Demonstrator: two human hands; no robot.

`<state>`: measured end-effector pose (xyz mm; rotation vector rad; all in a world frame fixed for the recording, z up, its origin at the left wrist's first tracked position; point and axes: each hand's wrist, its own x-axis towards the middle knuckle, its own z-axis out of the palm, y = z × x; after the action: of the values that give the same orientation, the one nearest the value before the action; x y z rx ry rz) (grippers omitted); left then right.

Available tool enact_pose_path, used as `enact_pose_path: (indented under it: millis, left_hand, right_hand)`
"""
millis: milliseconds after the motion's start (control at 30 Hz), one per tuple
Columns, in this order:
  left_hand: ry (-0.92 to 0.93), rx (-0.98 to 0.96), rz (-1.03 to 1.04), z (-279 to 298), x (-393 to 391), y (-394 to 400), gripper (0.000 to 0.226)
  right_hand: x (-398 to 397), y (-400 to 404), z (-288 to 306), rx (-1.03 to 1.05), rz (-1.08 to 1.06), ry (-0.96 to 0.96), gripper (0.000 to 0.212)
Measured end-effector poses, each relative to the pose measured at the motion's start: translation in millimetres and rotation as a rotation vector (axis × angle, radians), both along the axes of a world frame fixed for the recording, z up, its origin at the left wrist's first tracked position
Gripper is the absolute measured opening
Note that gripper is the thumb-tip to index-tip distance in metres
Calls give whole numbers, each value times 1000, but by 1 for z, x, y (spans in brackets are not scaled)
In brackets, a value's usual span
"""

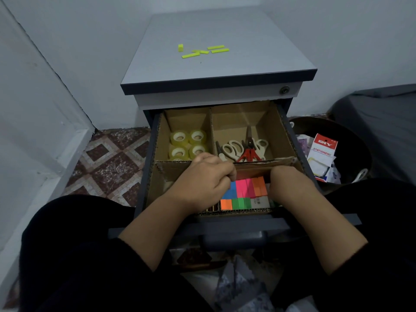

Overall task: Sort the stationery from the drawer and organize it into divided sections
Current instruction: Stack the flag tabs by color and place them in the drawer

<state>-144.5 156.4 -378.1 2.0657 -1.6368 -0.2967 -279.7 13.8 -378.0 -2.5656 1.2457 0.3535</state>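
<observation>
A pale-walled corner with patterned brown floor tiles holds a grey pedestal cabinet with a flat laminate top (216,64), its dark drawer (290,131) pulled open toward the person. Inside sits a brown cardboard divider insert (227,164) with three visible sections. At 3 o'clock of the drawer stands a dark round bin (360,149) holding a red-and-white stationery packet (323,154).

The left hand (202,183) has its fingers curled, seemingly pinching a pad edge; the right hand (290,185) dips fingers-down into the near section, so what it holds cannot be told. Between them lie the bright sticky-note pads in blue, pink, orange and green (244,192).

The likely risk: crowded hands nudging the aligned pads askew, or pressing the soft cardboard wall until it buckles into the scissors.

Counts: four clear tape rolls (188,144) show at 11 o'clock, a fifth perhaps beneath; about four scissors, cream-handled and one red (245,147), at 1 o'clock; roughly five neon-yellow strips (204,51) on the cabinet top at 12 o'clock.
</observation>
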Motion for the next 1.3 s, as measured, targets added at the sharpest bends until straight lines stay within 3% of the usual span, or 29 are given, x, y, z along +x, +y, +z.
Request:
enact_pose_path:
  millis: [300, 1300]
  left_hand:
    - [13, 20, 3, -2, 1, 0, 19]
    - [1, 38, -1, 0, 0, 1, 19]
  right_hand:
    - [0, 3, 4, -45, -13, 26, 14]
    - [-1, 2, 4, 17, 3, 20, 9]
